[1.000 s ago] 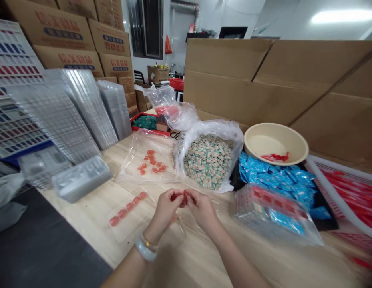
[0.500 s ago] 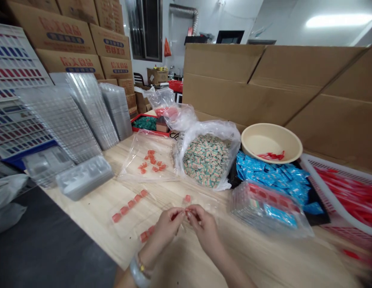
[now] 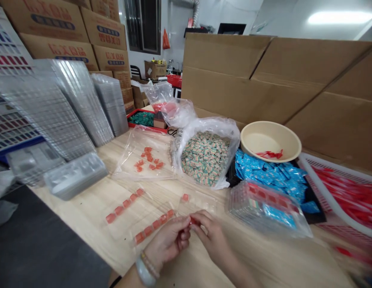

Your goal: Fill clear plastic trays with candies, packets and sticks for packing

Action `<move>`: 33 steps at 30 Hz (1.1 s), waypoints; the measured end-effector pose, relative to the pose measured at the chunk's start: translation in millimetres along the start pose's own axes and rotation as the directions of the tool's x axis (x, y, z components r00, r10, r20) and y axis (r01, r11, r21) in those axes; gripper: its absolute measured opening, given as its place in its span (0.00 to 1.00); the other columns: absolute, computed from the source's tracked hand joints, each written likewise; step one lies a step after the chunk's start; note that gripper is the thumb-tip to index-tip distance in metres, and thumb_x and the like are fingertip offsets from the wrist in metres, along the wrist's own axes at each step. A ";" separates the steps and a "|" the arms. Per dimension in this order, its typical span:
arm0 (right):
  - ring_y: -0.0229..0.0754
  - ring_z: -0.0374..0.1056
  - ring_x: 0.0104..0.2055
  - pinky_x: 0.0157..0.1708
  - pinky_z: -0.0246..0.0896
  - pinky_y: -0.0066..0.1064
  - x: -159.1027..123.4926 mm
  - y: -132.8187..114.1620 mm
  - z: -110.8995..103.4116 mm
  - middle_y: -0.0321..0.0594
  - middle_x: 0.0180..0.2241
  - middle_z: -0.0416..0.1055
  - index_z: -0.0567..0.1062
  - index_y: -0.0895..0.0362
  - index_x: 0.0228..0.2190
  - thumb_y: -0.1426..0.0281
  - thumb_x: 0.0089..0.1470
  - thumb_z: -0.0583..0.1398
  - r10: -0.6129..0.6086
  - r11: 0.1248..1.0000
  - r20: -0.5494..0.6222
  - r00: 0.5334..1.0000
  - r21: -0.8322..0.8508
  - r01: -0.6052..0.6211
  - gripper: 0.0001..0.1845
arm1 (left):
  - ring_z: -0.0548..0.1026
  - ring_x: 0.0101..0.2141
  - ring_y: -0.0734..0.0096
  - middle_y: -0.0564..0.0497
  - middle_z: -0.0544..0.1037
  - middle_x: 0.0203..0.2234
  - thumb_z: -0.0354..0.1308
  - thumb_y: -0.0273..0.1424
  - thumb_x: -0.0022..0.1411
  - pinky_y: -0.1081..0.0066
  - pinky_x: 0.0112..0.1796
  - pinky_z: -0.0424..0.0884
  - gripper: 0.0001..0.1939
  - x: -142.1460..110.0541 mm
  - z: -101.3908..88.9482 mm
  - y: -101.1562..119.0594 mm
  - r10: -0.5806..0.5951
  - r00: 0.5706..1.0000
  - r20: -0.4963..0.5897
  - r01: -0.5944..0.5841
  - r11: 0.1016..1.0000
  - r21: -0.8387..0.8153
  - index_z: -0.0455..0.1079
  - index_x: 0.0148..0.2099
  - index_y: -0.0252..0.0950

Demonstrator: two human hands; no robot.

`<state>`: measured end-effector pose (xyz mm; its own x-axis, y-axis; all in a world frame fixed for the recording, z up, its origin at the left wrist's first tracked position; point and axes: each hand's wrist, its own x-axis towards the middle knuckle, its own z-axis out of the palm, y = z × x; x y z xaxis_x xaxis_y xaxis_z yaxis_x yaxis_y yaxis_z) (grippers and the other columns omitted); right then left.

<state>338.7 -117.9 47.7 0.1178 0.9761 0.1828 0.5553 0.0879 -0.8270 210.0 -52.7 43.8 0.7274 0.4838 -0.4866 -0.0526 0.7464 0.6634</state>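
Left hand (image 3: 171, 241) and right hand (image 3: 212, 235) are pinching one red piece (image 3: 191, 222) between fingertips, mostly hidden, probably light and soft, best held by its edges.

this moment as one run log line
left hand, right hand: meet at small red piece | ahead: clear tray, one red piece in it | left side: two rows of red pieces
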 end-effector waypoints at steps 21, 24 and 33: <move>0.45 0.62 0.39 0.39 0.53 0.36 42.3 24.4 -6.3 0.44 0.34 0.69 0.71 0.57 0.33 0.68 0.49 0.55 0.123 0.966 -0.126 0.984 -0.214 -0.148 0.09 | 0.65 0.21 0.81 0.56 0.68 0.20 0.65 0.34 0.40 0.78 0.24 0.60 0.14 5.1 -6.1 21.0 0.215 0.958 -0.190 -0.224 0.974 -0.022 0.66 0.27 0.31; 0.39 0.64 0.32 0.34 0.56 0.32 28.7 5.3 1.2 0.39 0.28 0.70 0.71 0.57 0.29 0.63 0.49 0.55 0.245 0.902 0.033 0.969 0.358 -0.241 0.10 | 0.62 0.19 0.84 0.57 0.65 0.18 0.63 0.34 0.44 0.80 0.22 0.57 0.12 4.0 -3.4 17.0 0.194 0.975 -0.108 -0.205 0.974 -0.099 0.65 0.26 0.32; 0.31 0.59 0.20 0.24 0.51 0.26 16.9 -9.2 5.7 0.32 0.18 0.65 0.67 0.59 0.22 0.60 0.40 0.63 0.445 0.395 0.255 0.858 0.804 -0.444 0.15 | 0.66 0.23 0.79 0.52 0.70 0.22 0.60 0.32 0.46 0.75 0.26 0.60 0.12 2.2 -1.3 9.1 0.277 0.959 -0.068 -0.263 0.951 0.164 0.68 0.33 0.30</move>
<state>330.9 -101.1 55.4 0.1381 0.9278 -0.3467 -0.4953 -0.2384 -0.8353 210.2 -44.3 48.0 0.6360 0.7014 -0.3218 -0.1290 0.5077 0.8518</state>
